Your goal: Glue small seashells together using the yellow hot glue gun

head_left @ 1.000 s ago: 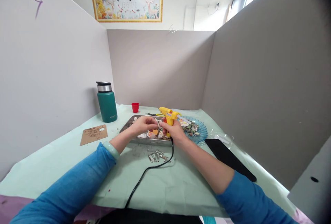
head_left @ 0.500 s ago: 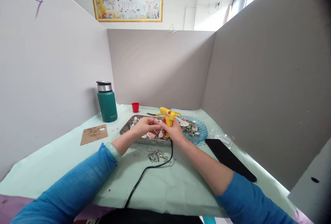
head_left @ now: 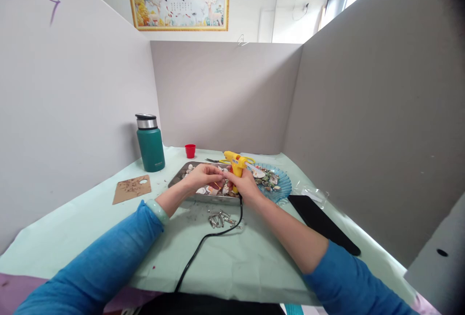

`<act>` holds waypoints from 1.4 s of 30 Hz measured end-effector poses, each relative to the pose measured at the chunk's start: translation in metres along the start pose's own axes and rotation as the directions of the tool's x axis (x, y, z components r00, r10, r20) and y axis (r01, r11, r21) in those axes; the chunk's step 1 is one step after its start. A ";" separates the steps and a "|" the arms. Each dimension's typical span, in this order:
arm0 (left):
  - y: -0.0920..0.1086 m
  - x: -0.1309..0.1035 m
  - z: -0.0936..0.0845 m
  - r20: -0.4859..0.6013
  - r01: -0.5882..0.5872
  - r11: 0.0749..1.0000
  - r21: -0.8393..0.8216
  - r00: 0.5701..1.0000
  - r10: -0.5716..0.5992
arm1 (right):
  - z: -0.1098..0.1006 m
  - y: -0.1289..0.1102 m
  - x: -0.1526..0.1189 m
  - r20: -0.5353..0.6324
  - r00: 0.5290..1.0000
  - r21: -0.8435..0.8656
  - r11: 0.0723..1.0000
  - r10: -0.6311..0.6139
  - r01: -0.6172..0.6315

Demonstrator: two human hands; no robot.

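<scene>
A yellow hot glue gun point(head_left: 238, 162) is held in my right hand point(head_left: 245, 185), its nozzle pointing up and to the left and its black cord point(head_left: 203, 238) running down over the table. Close beside it, my left hand point(head_left: 204, 177) is closed in a pinch, its fingertips meeting those of the right hand. Whatever is between these fingertips is too small to make out. Both hands are over a metal tray point(head_left: 214, 199) of small white and orange pieces that look like shells. Several silvery metal clips point(head_left: 220, 219) lie in front of the tray.
A blue glass plate point(head_left: 285, 186) with small mixed pieces stands right of the tray. Yellow-handled scissors point(head_left: 224, 161) and a red cup point(head_left: 190, 150) are behind it. To the left are a green bottle point(head_left: 150, 148) and a brown card point(head_left: 131, 190); a black flat object point(head_left: 323, 225) lies right.
My left hand has shifted very slightly to the left. The right hand and the glue gun stay almost where they were.
</scene>
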State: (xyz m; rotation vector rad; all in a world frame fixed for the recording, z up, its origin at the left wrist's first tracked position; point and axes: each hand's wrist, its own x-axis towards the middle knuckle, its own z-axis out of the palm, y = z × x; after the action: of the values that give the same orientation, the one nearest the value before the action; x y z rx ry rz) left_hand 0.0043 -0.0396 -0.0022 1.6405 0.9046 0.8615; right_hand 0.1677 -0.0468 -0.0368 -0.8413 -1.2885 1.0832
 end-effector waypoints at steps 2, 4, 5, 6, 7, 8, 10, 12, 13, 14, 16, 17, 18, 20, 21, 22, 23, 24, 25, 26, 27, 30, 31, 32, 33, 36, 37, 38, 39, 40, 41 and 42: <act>-0.001 0.000 -0.002 0.018 0.004 1.000 0.003 1.000 -0.004 | 0.000 0.001 0.001 -0.011 1.000 -0.006 1.000 -0.005 0.005; -0.001 0.000 -0.002 0.018 0.005 0.999 0.032 1.000 -0.005 | 0.000 0.003 0.001 -0.022 1.000 -0.016 1.000 -0.009 0.009; -0.001 0.000 -0.002 0.007 0.000 0.998 0.056 1.000 -0.001 | 0.000 0.004 0.002 -0.022 1.000 -0.023 1.000 -0.007 0.007; -0.002 0.000 -0.001 -0.007 -0.005 0.997 0.083 1.000 0.006 | 0.001 0.004 0.002 -0.020 1.000 -0.030 1.000 -0.002 0.001; -0.002 0.001 -0.001 -0.021 -0.013 0.994 0.112 1.000 0.015 | 0.001 0.005 0.001 -0.018 1.000 -0.038 0.999 0.007 -0.008; -0.002 0.001 -0.001 -0.030 -0.021 0.990 0.140 0.999 0.025 | 0.002 0.005 0.001 -0.016 1.000 -0.045 0.999 0.018 -0.019; -0.003 0.002 0.000 -0.021 -0.032 0.984 0.176 0.999 0.036 | 0.003 0.004 0.000 -0.017 0.999 -0.045 0.998 0.034 -0.034; -0.004 0.004 -0.002 0.001 -0.041 0.983 0.179 0.999 0.041 | 0.003 0.002 -0.001 -0.018 0.999 -0.042 0.999 0.030 -0.030; -0.005 0.005 -0.003 0.003 -0.043 0.984 0.171 0.999 0.043 | 0.004 0.001 -0.002 -0.019 1.000 -0.045 0.999 0.024 -0.025; -0.007 0.006 -0.004 -0.005 -0.044 0.986 0.158 0.999 0.045 | 0.004 -0.001 -0.002 -0.021 1.000 -0.052 0.998 0.018 -0.019; -0.010 0.010 -0.008 -0.046 -0.043 0.991 0.130 0.998 0.050 | 0.003 -0.002 -0.003 -0.030 0.999 -0.067 0.998 0.014 -0.016; -0.011 0.012 -0.009 -0.068 -0.042 0.991 0.126 0.996 0.051 | 0.003 -0.002 -0.003 -0.034 0.999 -0.072 0.997 0.014 -0.017; -0.013 0.013 -0.011 -0.083 -0.038 0.990 0.134 0.995 0.050 | 0.002 -0.002 -0.003 -0.036 0.999 -0.073 0.997 0.014 -0.016; -0.014 0.016 -0.015 -0.102 -0.020 0.979 0.202 0.994 0.042 | 0.002 -0.001 -0.003 -0.031 0.999 -0.076 0.997 0.014 -0.016; -0.015 0.016 -0.016 -0.112 -0.012 0.964 0.266 0.993 0.044 | 0.002 -0.001 -0.002 -0.029 0.999 -0.080 0.997 0.015 -0.017; -0.015 0.016 -0.017 -0.123 -0.012 0.938 0.347 0.991 0.059 | 0.002 -0.001 -0.002 -0.026 0.999 -0.085 0.996 0.018 -0.020; -0.015 0.016 -0.018 -0.129 -0.023 0.901 0.434 0.988 0.088 | 0.002 0.000 -0.002 -0.025 0.999 -0.087 0.996 0.022 -0.024; -0.015 0.015 -0.018 -0.122 -0.046 0.856 0.515 0.985 0.126 | 0.002 0.000 -0.002 -0.022 0.999 -0.085 0.996 0.026 -0.028; -0.015 0.014 -0.018 -0.095 -0.077 0.812 0.579 0.982 0.161 | 0.002 0.000 -0.002 -0.018 0.999 -0.079 0.996 0.028 -0.029; -0.016 0.013 -0.017 -0.055 -0.108 0.775 0.622 0.982 0.180 | 0.002 0.000 -0.001 -0.013 1.000 -0.069 0.997 0.026 -0.027; -0.017 0.012 -0.017 -0.013 -0.129 0.752 0.647 0.984 0.180 | 0.002 0.000 -0.001 -0.006 1.000 -0.063 0.998 0.023 -0.023; -0.022 0.014 -0.014 0.030 -0.104 0.725 0.681 0.993 0.114 | 0.003 -0.002 -0.002 0.018 1.000 -0.078 0.997 0.016 -0.014; -0.024 0.015 -0.013 0.023 -0.084 0.719 0.690 0.995 0.094 | 0.003 -0.002 -0.002 0.023 1.000 -0.094 0.995 0.019 -0.016; -0.025 0.016 -0.012 0.016 -0.071 0.717 0.694 0.996 0.084 | 0.003 -0.003 -0.003 0.028 0.999 -0.109 0.994 0.025 -0.022; -0.026 0.017 -0.011 0.014 -0.066 0.720 0.690 0.997 0.078 | 0.003 -0.003 -0.003 0.033 0.999 -0.120 0.992 0.035 -0.031; -0.025 0.018 -0.011 0.032 -0.062 0.760 0.647 0.998 0.055 | 0.003 -0.003 -0.003 0.055 0.997 -0.123 0.991 0.061 -0.054; -0.024 0.017 -0.012 0.028 -0.058 0.773 0.631 0.998 0.053 | 0.002 -0.002 -0.002 0.063 0.996 -0.120 0.991 0.063 -0.055; -0.022 0.017 -0.013 0.012 -0.049 0.786 0.616 0.999 0.053 | 0.001 0.000 0.000 0.065 0.996 -0.125 0.991 0.059 -0.051; -0.020 0.016 -0.014 -0.014 -0.030 0.801 0.598 0.999 0.048 | 0.000 0.001 0.001 0.067 0.996 -0.145 0.989 0.052 -0.042; -0.018 0.015 -0.016 -0.050 -0.002 0.820 0.572 0.998 0.038 | -0.002 0.002 0.003 0.065 0.997 -0.188 0.982 0.040 -0.027; -0.016 0.015 -0.019 -0.091 0.032 0.844 0.536 0.996 0.020 | -0.004 0.003 0.005 0.060 0.998 -0.258 0.966 0.017 -0.001; -0.015 0.015 -0.021 -0.136 0.071 0.871 0.486 0.991 -0.005 | -0.006 0.003 0.006 0.060 0.998 -0.351 0.936 -0.016 0.036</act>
State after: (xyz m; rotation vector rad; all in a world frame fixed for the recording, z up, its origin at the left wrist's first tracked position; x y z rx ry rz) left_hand -0.0095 -0.0149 -0.0105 2.0058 1.3253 0.7546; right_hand 0.1729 -0.0397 -0.0385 -1.0622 -1.5653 0.8706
